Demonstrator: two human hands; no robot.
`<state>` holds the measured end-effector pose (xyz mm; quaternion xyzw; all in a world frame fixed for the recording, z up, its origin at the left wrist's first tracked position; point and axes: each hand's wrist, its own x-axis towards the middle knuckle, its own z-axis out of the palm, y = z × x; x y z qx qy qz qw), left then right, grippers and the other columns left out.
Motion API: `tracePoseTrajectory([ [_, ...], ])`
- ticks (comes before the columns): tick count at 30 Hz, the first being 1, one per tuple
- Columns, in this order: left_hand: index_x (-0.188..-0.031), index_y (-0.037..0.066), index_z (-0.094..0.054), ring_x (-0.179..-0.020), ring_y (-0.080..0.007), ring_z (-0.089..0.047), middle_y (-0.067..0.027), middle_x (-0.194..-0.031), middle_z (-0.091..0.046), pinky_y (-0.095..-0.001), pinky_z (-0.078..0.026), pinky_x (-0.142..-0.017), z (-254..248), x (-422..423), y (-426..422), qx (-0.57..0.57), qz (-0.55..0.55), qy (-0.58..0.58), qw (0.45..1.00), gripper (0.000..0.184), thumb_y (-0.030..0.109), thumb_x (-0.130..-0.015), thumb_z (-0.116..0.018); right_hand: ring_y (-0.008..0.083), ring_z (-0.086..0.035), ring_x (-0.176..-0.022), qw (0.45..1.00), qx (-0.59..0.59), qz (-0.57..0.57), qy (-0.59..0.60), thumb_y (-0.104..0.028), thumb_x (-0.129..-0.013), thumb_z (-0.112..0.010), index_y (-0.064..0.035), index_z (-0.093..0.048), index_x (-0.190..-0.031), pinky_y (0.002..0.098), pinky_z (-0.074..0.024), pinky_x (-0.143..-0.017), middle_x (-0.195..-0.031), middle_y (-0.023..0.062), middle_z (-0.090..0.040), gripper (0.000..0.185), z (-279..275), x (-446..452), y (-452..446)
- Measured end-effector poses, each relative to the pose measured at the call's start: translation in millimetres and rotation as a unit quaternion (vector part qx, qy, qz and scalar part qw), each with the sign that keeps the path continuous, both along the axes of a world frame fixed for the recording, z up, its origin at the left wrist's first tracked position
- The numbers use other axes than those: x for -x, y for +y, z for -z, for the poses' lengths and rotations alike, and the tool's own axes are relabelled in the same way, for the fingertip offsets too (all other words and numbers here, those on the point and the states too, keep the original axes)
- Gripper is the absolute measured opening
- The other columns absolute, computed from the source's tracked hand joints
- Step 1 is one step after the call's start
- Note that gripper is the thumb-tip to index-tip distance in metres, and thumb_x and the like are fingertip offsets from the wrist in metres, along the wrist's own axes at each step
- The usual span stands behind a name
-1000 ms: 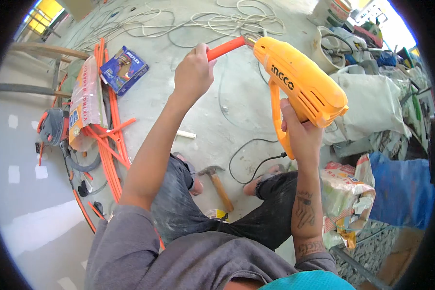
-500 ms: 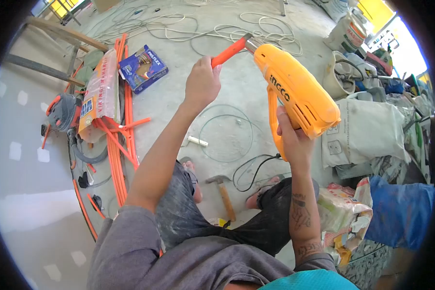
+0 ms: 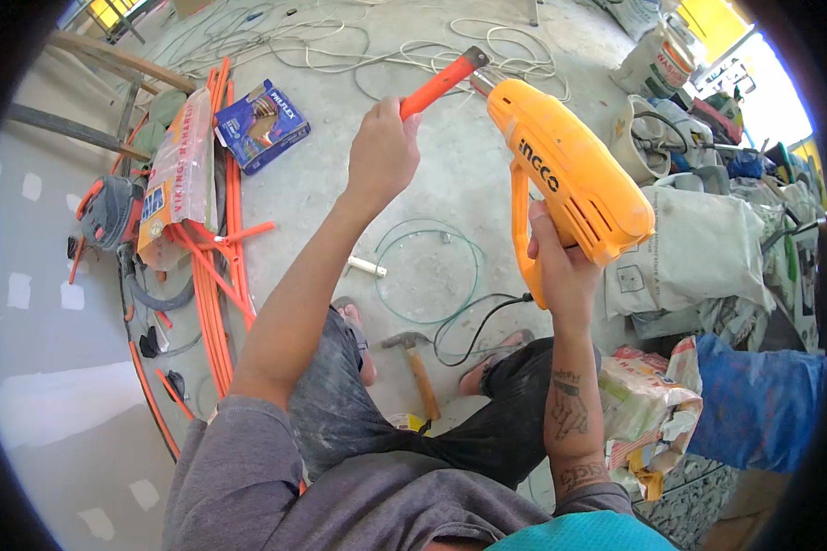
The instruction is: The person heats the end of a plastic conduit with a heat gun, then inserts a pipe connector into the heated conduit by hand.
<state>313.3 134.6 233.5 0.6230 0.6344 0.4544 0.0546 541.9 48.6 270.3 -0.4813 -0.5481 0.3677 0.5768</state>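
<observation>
My left hand [image 3: 383, 154] is closed round a short orange pipe [image 3: 436, 86], which slants up to the right. The pipe's far end looks dark, and its opening shows there. In my right hand [image 3: 565, 268] is the handle of a yellow INGCO heat gun [image 3: 574, 165], its body tilted with the metal nozzle [image 3: 485, 81] up and to the left. The nozzle's tip is just below the pipe's dark end; whether they touch I cannot tell. A black cord [image 3: 487, 326] runs from the base of the handle to the floor.
A hammer [image 3: 421, 376] lies between my feet, beyond it a loop of thin wire [image 3: 473, 275]. Long orange pipes [image 3: 213, 321], a blue box [image 3: 263, 129] and a sander [image 3: 110, 213] are on the left. Bags [image 3: 694, 248] and buckets [image 3: 641, 138] crowd the right.
The pipe's dark end has shifted slightly up and right, and its opening shows more. The heat gun has moved slightly right. Both hands keep their hold.
</observation>
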Motion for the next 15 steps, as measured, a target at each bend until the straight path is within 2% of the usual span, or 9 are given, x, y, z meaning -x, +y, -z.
tracePoseTrajectory([
  [1, -0.116, -0.004, -0.057, -0.096, -0.0423, -0.064, -0.0253, -0.104, -0.065, -0.0479, -0.049, -0.083, -0.2, 1.0, 0.3, -0.001, -0.001, -0.003, 1.000, 0.028, 0.018, -0.098, -0.058, 0.0082, -0.059, -0.076, 1.000, 0.018, -0.005, -0.007, -0.010, -0.092, -0.072, -0.0005, -0.062, -0.109, 0.0243, -0.0485, -0.066, -0.093, 0.0027, -0.064, 0.022, 0.2, -1.9, -0.7],
  [3, -0.115, -0.004, -0.057, -0.096, -0.0422, -0.064, -0.0252, -0.104, -0.065, -0.0479, -0.049, -0.082, -1.4, 0.9, -0.2, -0.002, -0.002, -0.004, 1.000, 0.028, 0.018, -0.098, -0.058, 0.0113, -0.063, -0.092, 0.999, 0.035, -0.011, -0.013, -0.010, -0.091, -0.073, 0.0015, -0.062, -0.114, 0.0273, -0.0522, -0.079, -0.104, 0.0057, -0.066, 0.028, -0.1, -4.3, -1.5],
  [6, -0.118, -0.001, -0.055, -0.103, -0.0381, -0.061, -0.0204, -0.109, -0.063, -0.0470, -0.050, -0.086, -2.5, 2.5, -1.2, 0.022, -0.004, 0.001, 1.000, 0.029, 0.018, -0.097, -0.059, 0.0119, -0.063, -0.093, 0.999, 0.042, -0.008, -0.026, -0.011, -0.091, -0.073, 0.0015, -0.062, -0.114, 0.0283, -0.0523, -0.081, -0.105, 0.0062, -0.067, 0.028, -1.1, -2.8, -1.7],
  [7, -0.117, 0.000, -0.055, -0.103, -0.0380, -0.061, -0.0203, -0.109, -0.063, -0.0468, -0.050, -0.086, -2.1, 3.4, -0.5, 0.009, -0.001, 0.007, 1.000, 0.028, 0.017, -0.096, -0.061, 0.0084, -0.059, -0.077, 0.999, 0.025, -0.001, -0.033, -0.010, -0.092, -0.072, -0.0006, -0.062, -0.109, 0.0248, -0.0487, -0.067, -0.093, 0.0027, -0.064, 0.022, -0.1, -1.9, -0.9],
  [9, -0.116, 0.000, -0.056, -0.102, -0.0379, -0.061, -0.0202, -0.108, -0.063, -0.0467, -0.050, -0.085, -2.0, 3.9, -0.4, -0.004, 0.002, 0.013, 1.000, 0.028, 0.016, -0.095, -0.062, 0.0048, -0.054, -0.060, 0.999, 0.008, 0.005, -0.039, -0.009, -0.092, -0.071, -0.0026, -0.063, -0.104, 0.0213, -0.0450, -0.054, -0.080, -0.0008, -0.061, 0.015, -0.2, -2.7, -1.5],
  [11, -0.113, 0.000, -0.056, -0.099, -0.0377, -0.061, -0.0196, -0.106, -0.064, -0.0463, -0.050, -0.084, -2.9, 5.1, -0.5, -0.012, 0.011, 0.002, 1.000, 0.027, 0.014, -0.092, -0.065, 0.0111, -0.063, -0.092, 0.999, 0.050, -0.011, -0.009, -0.010, -0.091, -0.073, 0.0017, -0.062, -0.113, 0.0274, -0.0522, -0.080, -0.104, 0.0058, -0.067, 0.027, -1.8, -3.8, -2.7],
  [15, -0.112, 0.000, -0.056, -0.097, -0.0375, -0.062, -0.0186, -0.104, -0.064, -0.0457, -0.051, -0.084, -5.0, 4.6, -0.9, 0.010, 0.012, -0.016, 1.000, 0.027, 0.013, -0.091, -0.066, 0.0107, -0.063, -0.090, 0.999, 0.035, -0.014, -0.026, -0.010, -0.091, -0.073, 0.0019, -0.062, -0.112, 0.0270, -0.0521, -0.079, -0.103, 0.0054, -0.067, 0.027, -3.3, -4.2, -2.3],
])
